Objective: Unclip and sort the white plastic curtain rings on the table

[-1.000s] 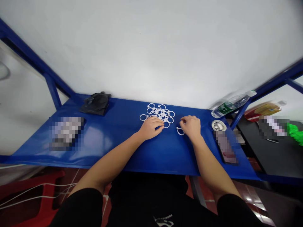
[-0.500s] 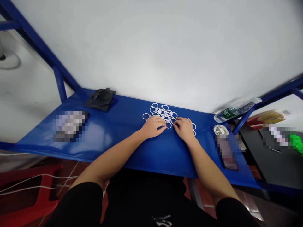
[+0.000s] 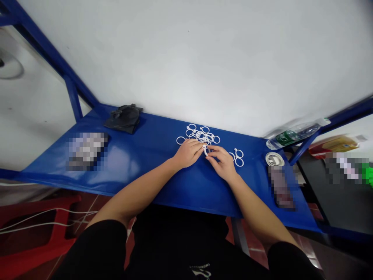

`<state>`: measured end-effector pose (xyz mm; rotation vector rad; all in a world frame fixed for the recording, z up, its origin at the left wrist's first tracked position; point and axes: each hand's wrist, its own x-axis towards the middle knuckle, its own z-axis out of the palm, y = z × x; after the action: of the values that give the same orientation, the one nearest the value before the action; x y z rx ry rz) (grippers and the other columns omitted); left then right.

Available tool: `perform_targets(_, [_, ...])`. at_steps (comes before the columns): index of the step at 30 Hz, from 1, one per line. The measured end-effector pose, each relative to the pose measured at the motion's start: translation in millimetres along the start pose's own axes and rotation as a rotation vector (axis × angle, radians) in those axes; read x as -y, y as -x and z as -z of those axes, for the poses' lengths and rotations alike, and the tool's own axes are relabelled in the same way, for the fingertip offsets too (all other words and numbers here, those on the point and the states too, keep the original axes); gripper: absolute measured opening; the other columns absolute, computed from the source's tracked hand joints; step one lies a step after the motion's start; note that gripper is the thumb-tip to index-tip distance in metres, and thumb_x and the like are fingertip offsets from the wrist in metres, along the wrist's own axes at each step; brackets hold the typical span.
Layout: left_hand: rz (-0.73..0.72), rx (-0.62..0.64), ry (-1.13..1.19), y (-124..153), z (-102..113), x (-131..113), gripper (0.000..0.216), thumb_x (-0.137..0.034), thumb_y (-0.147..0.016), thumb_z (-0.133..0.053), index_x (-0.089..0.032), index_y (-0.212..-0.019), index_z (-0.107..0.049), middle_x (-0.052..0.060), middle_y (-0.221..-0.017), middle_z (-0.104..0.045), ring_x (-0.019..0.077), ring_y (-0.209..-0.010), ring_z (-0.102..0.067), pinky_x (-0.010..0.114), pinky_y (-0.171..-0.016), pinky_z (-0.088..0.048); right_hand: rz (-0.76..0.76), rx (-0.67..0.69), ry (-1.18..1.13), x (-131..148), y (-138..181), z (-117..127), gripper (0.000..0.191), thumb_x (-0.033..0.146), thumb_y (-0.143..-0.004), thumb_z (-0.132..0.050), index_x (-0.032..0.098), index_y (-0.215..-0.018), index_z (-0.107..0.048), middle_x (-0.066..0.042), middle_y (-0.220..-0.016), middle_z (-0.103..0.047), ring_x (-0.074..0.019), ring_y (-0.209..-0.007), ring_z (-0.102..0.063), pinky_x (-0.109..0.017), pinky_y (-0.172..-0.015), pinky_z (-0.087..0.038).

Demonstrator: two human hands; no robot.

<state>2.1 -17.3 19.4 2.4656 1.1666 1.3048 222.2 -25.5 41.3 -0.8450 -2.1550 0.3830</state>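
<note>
A heap of white plastic rings (image 3: 201,135) lies on the blue table (image 3: 151,163) near the wall. My left hand (image 3: 188,152) and my right hand (image 3: 222,161) meet just in front of the heap. Both pinch one white ring (image 3: 205,149) between their fingertips. Two separate white rings (image 3: 237,158) lie on the table to the right of my right hand.
A dark crumpled cloth (image 3: 124,116) lies at the back left. A clear water bottle (image 3: 294,134) lies on its side at the back right, with a round white tin (image 3: 274,159) in front of it. Blue frame bars rise at both ends. A red stool (image 3: 37,233) stands below left.
My right hand put a ring down at the right, then moved left to the heap. Both hands now pinch one ring together. The camera shifted slightly.
</note>
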Motion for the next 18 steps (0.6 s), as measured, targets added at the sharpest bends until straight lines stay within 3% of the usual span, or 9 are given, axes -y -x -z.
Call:
perform_targets(11, [-0.075,-0.116,-0.012,0,2,-3,0.028,-0.039,-0.106,-0.057,-0.024,-0.121,-0.075,0.004,-0.103,-0.080,0.0189,-0.096,-0.070,0.039,-0.093,-0.051,0.076,0.055,0.008,-11,1,-1,0.010,0.032,-0.102,-0.065,0.025,-0.103,-0.073,-0.009,-0.118,-0.076,-0.0240,-0.107,-0.072,-0.045,-0.095,-0.060])
perform_targets(18, [-0.101,-0.134,-0.030,1,-1,-2,0.021,-0.035,-0.105,-0.060,-0.026,-0.107,-0.078,0.001,-0.094,-0.081,0.0173,-0.090,-0.071,0.040,-0.095,-0.051,0.082,0.046,-0.005,-8,1,1,0.013,0.036,-0.102,-0.067,0.025,-0.104,-0.074,-0.005,-0.099,-0.079,-0.0212,-0.090,-0.075,-0.038,-0.085,-0.061])
